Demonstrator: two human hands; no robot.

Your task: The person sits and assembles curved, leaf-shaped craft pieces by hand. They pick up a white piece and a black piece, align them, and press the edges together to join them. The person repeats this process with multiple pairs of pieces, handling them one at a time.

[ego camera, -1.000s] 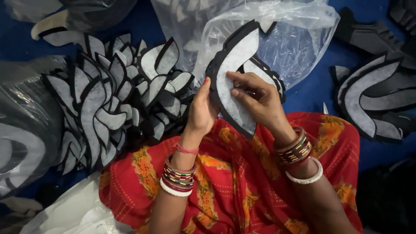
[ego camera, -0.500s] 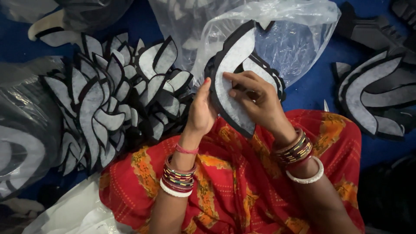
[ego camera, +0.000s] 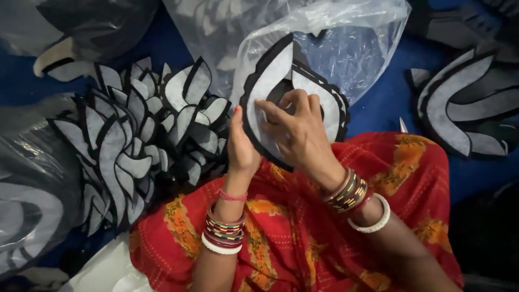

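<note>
Two hands work on one curved grey-and-black cut-out piece [ego camera: 270, 86], held up over the lap just above the red patterned cloth [ego camera: 303, 238]. The left hand [ego camera: 240, 146] grips the piece's lower left edge, fingers closed on it, while the right hand [ego camera: 300, 132] lies across its face with fingers curled and the forefinger pressing near the inner edge. To the left of the left hand a large heap of similar leaf-shaped pieces [ego camera: 135, 140] lies spread out; whether those are finished I cannot tell. Beyond the hands sits a clear plastic bag [ego camera: 351, 43], and further curved pieces [ego camera: 459, 108] lie to the right of the right hand. Compared with half a second ago, the right fingers have shifted slightly toward the left along the piece; the left hand's grip and the heap look unchanged.
</note>
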